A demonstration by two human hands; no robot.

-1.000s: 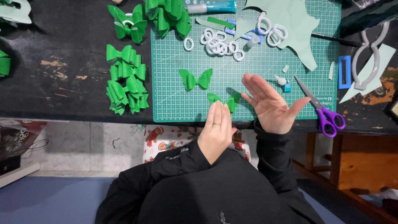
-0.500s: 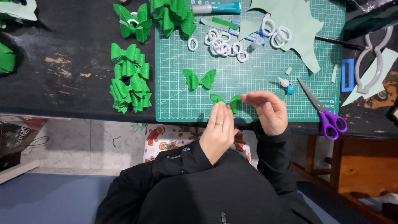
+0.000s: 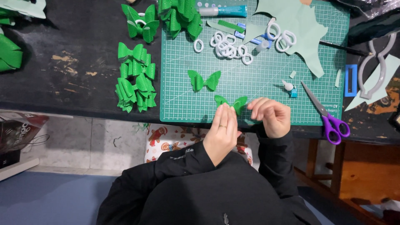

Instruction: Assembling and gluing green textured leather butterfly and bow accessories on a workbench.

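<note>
A small green bow piece (image 3: pixel 238 102) lies at the near edge of the green cutting mat (image 3: pixel 266 75). My left hand (image 3: pixel 223 129) reaches up from below, its straight fingers pinching the bow's middle. My right hand (image 3: pixel 271 117) is curled beside it, fingertips at the bow's right wing. A second flat green bow piece (image 3: pixel 204 80) lies on the mat just beyond. Both my sleeves are black.
Stacks of finished green bows (image 3: pixel 135 79) lie left of the mat, with more (image 3: pixel 179 16) at the top. White rings (image 3: pixel 227 46), a glue tube (image 3: pixel 223 10), a small glue bottle (image 3: pixel 289 87), purple-handled scissors (image 3: pixel 329 116) and a pale green sheet (image 3: pixel 300 25) lie around.
My right hand, open with its palm up a second ago, has turned over and curled onto the bow's right side. My left hand stayed on the bow.
</note>
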